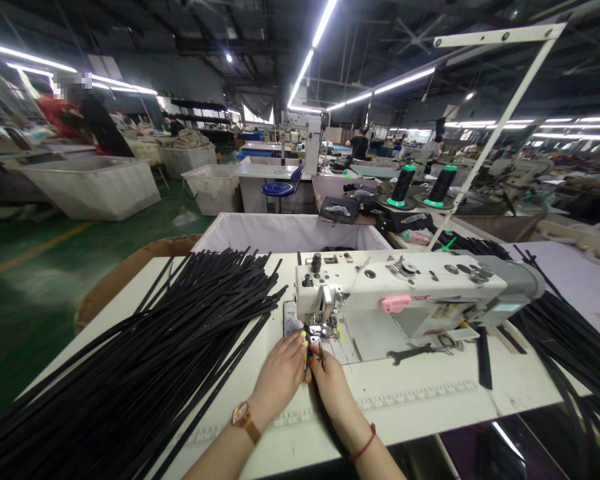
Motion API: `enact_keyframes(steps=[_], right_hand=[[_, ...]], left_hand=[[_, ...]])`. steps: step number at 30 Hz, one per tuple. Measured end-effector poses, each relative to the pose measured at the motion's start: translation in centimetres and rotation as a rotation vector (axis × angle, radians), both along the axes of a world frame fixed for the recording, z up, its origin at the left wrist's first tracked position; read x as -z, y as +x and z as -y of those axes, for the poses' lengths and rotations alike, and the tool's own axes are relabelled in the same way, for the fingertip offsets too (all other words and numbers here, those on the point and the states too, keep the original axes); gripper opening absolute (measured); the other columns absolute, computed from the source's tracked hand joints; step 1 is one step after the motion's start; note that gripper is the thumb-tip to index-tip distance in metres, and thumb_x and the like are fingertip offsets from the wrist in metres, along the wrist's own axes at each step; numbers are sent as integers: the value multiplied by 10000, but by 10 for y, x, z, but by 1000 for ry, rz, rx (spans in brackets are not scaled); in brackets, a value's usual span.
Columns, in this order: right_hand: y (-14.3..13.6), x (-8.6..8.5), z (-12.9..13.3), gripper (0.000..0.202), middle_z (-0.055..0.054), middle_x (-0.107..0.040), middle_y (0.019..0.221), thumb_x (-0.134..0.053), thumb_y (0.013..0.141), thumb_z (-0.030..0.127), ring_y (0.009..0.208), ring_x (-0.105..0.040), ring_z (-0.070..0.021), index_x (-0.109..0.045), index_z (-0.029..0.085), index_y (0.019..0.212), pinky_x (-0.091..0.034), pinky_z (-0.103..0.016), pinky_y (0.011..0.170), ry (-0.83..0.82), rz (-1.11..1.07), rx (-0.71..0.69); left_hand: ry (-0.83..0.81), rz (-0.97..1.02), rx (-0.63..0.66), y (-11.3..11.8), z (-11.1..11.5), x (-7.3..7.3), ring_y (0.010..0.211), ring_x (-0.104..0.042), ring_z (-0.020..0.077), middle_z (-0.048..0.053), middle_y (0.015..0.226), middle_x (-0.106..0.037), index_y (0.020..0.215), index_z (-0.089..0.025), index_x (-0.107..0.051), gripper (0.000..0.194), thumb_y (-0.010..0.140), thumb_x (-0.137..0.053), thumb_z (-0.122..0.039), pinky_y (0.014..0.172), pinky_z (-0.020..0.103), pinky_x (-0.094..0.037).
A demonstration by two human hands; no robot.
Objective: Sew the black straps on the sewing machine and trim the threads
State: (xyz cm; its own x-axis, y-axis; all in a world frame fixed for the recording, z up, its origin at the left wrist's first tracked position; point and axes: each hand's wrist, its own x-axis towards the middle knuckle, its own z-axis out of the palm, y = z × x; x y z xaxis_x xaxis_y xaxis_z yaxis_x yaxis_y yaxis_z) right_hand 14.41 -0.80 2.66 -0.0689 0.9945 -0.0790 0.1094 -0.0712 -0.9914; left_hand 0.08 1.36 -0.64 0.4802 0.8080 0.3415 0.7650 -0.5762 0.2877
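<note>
Just in front of the presser foot (pixel 320 330) of a white sewing machine (pixel 350 283), both my hands are close together on a narrow black strap (pixel 324 415). My left hand (pixel 284 363) is closed on the strap from the left, its fingertips right by the foot. Pinched from the right side, the strap also lies in my right hand (pixel 334 385). A thin metal piece (pixel 322 355) shows at the right fingers; what it is I cannot make out. Below the hands the strap runs toward the table's front edge. The strap's far end is hidden under fingers and foot.
A large heap of black straps (pixel 150 347) covers the table's left side; more straps (pixel 565 333) lie right. A wrench (pixel 413 353) rests before the machine, and a ruler scale (pixel 410 396) runs along the table. Behind stand a lined bin (pixel 280 230) and thread cones (pixel 403 187).
</note>
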Motion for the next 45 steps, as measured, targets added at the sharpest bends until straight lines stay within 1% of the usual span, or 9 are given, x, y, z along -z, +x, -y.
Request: enact_keyframes(steps=[10,16,21,25,31,36,38,41,45], right_hand=[[1,5,-1,213,11,-573,580,-440,847,252,595,-539,-172,-614,144,905,-440,-302,629,2,12,26],[3,9,-2,339,0,-615,594,-454,832,253,627,-588,-192,-614,117,1098,-468,-322,685,-18,4,47],[5,-2,5,387,13,-588,544,-434,828,220,564,-553,-173,-599,82,1150,-439,-300,619,-43,-18,39],[9,-11,15,389,26,-574,513,-421,831,190,559,-555,-167,-603,84,1159,-434,-302,665,-43,10,9],[12,-10,26,379,31,-563,497,-425,868,249,530,-526,-163,-595,88,1165,-404,-284,602,-57,26,4],[18,-12,37,423,32,-580,491,-436,883,300,556,-564,-178,-562,77,1220,-448,-306,690,-66,31,-42],[23,-9,45,471,28,-586,488,-429,886,324,556,-580,-187,-530,67,1267,-468,-319,707,-78,42,-72],[31,5,58,537,2,-620,493,-424,883,376,577,-625,-212,-498,84,1328,-491,-352,747,-91,113,-126],[41,24,65,558,-131,-746,952,-567,785,424,890,-690,-281,-588,169,1280,-503,-373,830,-137,233,-23]], left_hand=[[17,3,5,0,-1,1,1288,-465,273,106,1373,-531,1293,-161,-527,387,918,-430,-168,1070,507,-395],[17,11,-3,2,0,-3,1285,-469,269,110,1363,-540,1281,-158,-535,391,907,-423,-132,1068,510,-397],[56,12,1,2,1,-1,1282,-470,277,111,1368,-533,1302,-169,-515,414,901,-420,-131,1059,522,-407],[61,-2,-2,2,0,1,1286,-467,277,115,1373,-529,1281,-162,-531,401,898,-420,-126,1057,517,-412],[69,-9,-1,4,2,0,1282,-470,275,111,1378,-525,1280,-164,-528,402,892,-429,-127,1062,516,-408],[63,9,18,0,1,-6,1258,-486,274,100,1346,-550,1262,-171,-540,388,891,-439,-122,1057,503,-410],[52,7,43,-8,-10,-12,1206,-524,262,84,1299,-584,1213,-187,-573,353,891,-448,-117,1038,474,-429],[38,12,0,-23,-45,-28,1057,-599,245,87,1154,-642,1065,-196,-636,286,882,-445,-89,949,424,-484],[75,27,-23,-26,-108,-49,1016,-611,245,96,1072,-658,1006,-196,-652,263,858,-469,-80,911,397,-489]])
